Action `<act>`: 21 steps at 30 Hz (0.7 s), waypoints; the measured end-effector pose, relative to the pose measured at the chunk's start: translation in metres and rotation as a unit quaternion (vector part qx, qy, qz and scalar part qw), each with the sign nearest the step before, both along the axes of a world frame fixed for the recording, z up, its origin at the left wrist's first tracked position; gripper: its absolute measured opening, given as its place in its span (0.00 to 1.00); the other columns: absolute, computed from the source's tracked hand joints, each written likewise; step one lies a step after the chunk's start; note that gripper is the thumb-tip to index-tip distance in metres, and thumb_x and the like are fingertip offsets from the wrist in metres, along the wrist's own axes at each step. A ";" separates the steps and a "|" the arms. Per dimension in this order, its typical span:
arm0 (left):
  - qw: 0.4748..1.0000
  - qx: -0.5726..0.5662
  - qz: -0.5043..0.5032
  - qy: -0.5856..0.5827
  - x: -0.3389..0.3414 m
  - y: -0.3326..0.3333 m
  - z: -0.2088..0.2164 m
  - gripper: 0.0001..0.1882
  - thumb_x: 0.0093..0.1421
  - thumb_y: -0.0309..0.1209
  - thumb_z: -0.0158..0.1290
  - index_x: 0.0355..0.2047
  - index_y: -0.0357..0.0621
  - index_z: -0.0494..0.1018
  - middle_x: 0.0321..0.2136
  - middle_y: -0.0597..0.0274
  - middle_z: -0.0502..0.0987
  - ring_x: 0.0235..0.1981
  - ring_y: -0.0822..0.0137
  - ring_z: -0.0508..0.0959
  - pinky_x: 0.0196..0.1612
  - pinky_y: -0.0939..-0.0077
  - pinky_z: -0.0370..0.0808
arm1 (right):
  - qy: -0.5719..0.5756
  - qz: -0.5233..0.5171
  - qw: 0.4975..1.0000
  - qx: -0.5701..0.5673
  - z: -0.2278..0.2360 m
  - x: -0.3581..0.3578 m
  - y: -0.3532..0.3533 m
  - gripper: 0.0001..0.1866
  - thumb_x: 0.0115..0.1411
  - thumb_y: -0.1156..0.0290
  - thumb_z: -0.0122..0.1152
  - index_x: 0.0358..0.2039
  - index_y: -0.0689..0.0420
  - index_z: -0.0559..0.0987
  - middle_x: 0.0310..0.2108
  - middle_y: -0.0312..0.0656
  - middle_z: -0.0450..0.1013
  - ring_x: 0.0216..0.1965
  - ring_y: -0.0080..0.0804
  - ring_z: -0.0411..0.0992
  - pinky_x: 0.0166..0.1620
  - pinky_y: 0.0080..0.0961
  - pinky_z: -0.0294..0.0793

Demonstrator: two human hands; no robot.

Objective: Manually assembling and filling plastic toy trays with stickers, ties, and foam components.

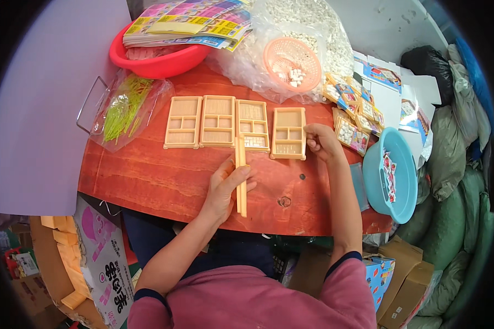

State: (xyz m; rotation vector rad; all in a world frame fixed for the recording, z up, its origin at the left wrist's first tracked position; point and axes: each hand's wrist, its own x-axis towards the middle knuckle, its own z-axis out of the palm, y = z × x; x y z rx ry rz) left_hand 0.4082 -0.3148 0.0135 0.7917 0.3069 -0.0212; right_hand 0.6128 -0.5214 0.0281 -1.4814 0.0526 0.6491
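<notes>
My left hand (pixel 223 189) is closed around a pair of pale tan plastic trays (pixel 241 197), held upright with their narrow edges showing. At the right end of a row, the thumb and fingers of my right hand (pixel 325 142) pinch the right side of a tan compartment tray (pixel 288 116), which sits a little apart and is slightly turned. Three similar trays stand side by side to its left: a left one (pixel 183 107), a middle one (pixel 218 105) and a third (pixel 252 112). Small white pieces show in the third's lower compartments.
A red basin (pixel 164 67) with printed sheets is at the back left, beside a bag of yellow-green strips (pixel 127 107). White pieces fill a large plastic bag (pixel 326 27), with a pink basket (pixel 268 57) on it. Filled packs (pixel 350 136) and a blue basin (pixel 374 186) lie right.
</notes>
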 end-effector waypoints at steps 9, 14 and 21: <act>0.999 -0.015 -0.002 -0.033 -0.003 0.000 -0.004 0.32 0.53 0.41 0.55 0.53 0.39 0.58 0.50 0.57 0.65 0.48 0.60 0.70 0.49 0.65 0.70 | -0.200 -0.018 0.972 -0.121 0.009 -0.036 0.019 0.09 0.53 0.66 0.59 0.27 0.58 0.73 0.16 0.29 0.67 0.13 0.13 0.61 0.14 0.10 0.56; 0.998 -0.043 -0.023 -0.049 -0.002 -0.012 0.006 0.30 0.54 0.41 0.55 0.52 0.40 0.58 0.41 0.64 0.67 0.42 0.73 0.69 0.44 0.76 0.69 | -0.046 0.137 0.989 0.030 0.045 -0.130 0.045 0.08 0.51 0.72 0.61 0.31 0.58 0.72 0.20 0.34 0.72 0.17 0.19 0.70 0.18 0.11 0.68; 0.990 -0.044 -0.092 -0.103 -0.010 -0.021 0.007 0.36 0.51 0.49 0.56 0.52 0.38 0.58 0.40 0.60 0.68 0.41 0.70 0.72 0.43 0.76 0.72 | -0.002 0.113 0.983 0.148 0.031 -0.160 0.048 0.09 0.52 0.71 0.62 0.30 0.59 0.71 0.23 0.35 0.71 0.20 0.18 0.70 0.22 0.11 0.72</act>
